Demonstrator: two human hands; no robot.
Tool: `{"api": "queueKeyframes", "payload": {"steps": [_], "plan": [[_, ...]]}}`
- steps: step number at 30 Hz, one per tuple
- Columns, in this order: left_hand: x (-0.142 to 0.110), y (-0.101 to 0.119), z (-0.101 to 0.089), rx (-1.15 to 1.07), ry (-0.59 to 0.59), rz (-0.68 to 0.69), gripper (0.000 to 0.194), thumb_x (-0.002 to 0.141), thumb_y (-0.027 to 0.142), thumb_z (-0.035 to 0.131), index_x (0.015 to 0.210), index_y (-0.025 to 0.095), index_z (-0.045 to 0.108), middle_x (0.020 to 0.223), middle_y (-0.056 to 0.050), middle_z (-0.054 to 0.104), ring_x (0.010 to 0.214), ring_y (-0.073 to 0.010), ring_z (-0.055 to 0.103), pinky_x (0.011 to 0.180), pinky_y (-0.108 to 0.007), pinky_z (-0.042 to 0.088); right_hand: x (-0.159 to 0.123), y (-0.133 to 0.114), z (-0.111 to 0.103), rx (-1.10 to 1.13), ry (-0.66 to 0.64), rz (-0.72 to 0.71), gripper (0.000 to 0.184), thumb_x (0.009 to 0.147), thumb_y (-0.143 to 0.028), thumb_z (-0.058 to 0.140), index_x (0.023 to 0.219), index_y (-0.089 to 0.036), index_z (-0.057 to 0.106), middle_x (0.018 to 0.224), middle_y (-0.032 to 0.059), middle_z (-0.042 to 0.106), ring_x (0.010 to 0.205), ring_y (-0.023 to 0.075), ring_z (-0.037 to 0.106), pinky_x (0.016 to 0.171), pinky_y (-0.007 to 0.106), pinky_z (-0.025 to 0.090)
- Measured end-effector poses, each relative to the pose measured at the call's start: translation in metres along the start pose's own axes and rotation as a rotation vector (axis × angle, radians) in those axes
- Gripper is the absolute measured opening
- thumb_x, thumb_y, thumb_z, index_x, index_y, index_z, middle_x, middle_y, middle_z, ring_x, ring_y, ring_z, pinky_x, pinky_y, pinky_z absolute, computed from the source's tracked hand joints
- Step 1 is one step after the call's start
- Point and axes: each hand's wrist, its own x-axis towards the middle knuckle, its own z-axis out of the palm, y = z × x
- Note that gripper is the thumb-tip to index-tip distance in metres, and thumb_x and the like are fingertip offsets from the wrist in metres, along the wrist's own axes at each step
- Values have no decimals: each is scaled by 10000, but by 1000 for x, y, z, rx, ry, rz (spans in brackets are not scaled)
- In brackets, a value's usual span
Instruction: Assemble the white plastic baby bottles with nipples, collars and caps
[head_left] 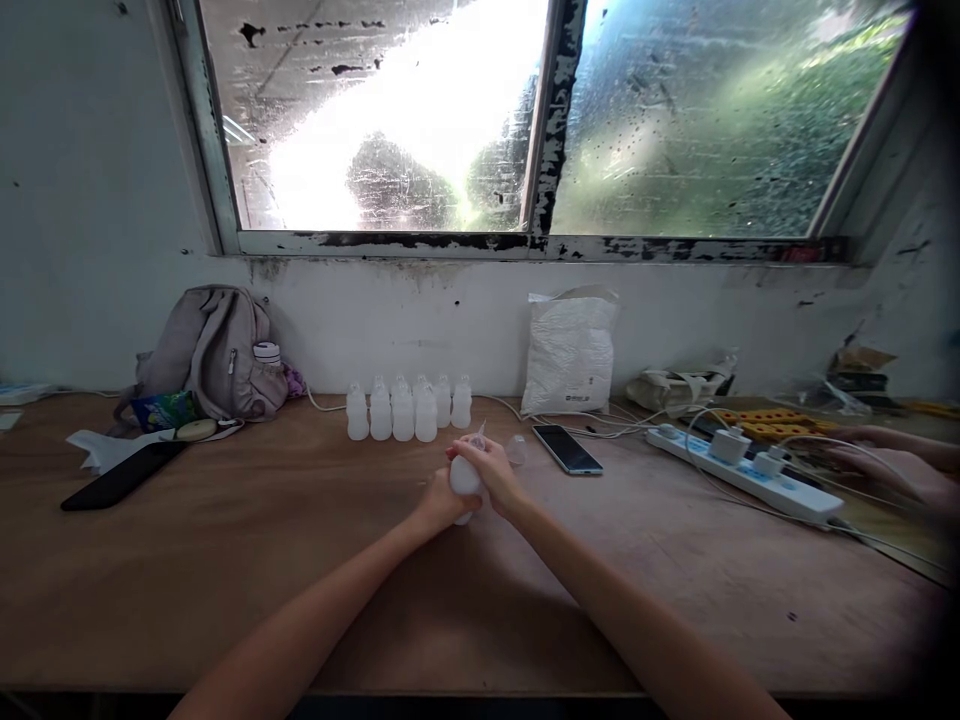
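Over the middle of the table, my left hand (435, 503) is wrapped round a small white plastic bottle (465, 478), which is tilted. My right hand (495, 472) closes over the bottle's upper end, its fingers around a clear pointed nozzle top (479, 437). How far the nozzle is seated on the neck is hidden by my fingers. Just right of my right hand, a clear plastic cap (516, 450) rests on the wood. Behind my hands stands a group of several similar white bottles (403, 412).
Right of the cap lie a phone (568, 450) and a white power strip (742, 475) with cables. A white plastic bag (570, 350) leans on the wall. At left are a backpack (214, 350) and a black tablet-like slab (124, 475). Another person's hand (892, 468) is at far right.
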Motion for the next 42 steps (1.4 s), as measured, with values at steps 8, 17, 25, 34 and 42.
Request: {"api": "queueKeyframes", "payload": {"steps": [8, 17, 25, 34, 42], "plan": [[-7, 4, -10, -169, -379, -26, 163, 656, 167, 484, 811, 121, 507, 648, -21, 549, 566, -143, 554, 554, -296, 468, -4, -11, -6, 158, -365, 82, 219, 649, -309, 605, 828, -187, 571, 801, 51, 648, 738, 184, 570, 584, 266, 408], [7, -2, -3, 23, 67, 125, 405, 494, 98, 629, 876, 170, 514, 751, 4, 506, 754, -186, 502, 658, -303, 438, -6, -6, 7, 51, -43, -141, 179, 605, -288, 655, 687, -173, 547, 665, 12, 622, 620, 144, 539, 544, 237, 380], [-5, 0, -20, -383, -561, -94, 198, 623, 180, 500, 817, 144, 487, 674, 4, 520, 549, -122, 544, 535, -271, 449, -6, -6, -1, 187, -294, 44, 168, 621, -281, 643, 721, -183, 550, 704, 21, 633, 677, 169, 570, 523, 238, 398], [2, 2, -6, -148, -308, -24, 48, 581, 121, 525, 624, 136, 509, 547, 3, 523, 510, -135, 516, 485, -264, 431, 2, 6, 2, 176, -71, -61, 153, 615, -283, 639, 604, -160, 548, 574, 11, 608, 562, 134, 528, 524, 234, 372], [0, 5, 3, 215, 83, 150, 351, 539, 145, 613, 878, 165, 525, 737, 0, 551, 664, -170, 517, 576, -270, 408, -5, -8, 1, 25, -120, -159, 209, 622, -362, 633, 653, -175, 544, 618, -7, 594, 559, 121, 513, 534, 232, 364]]}}
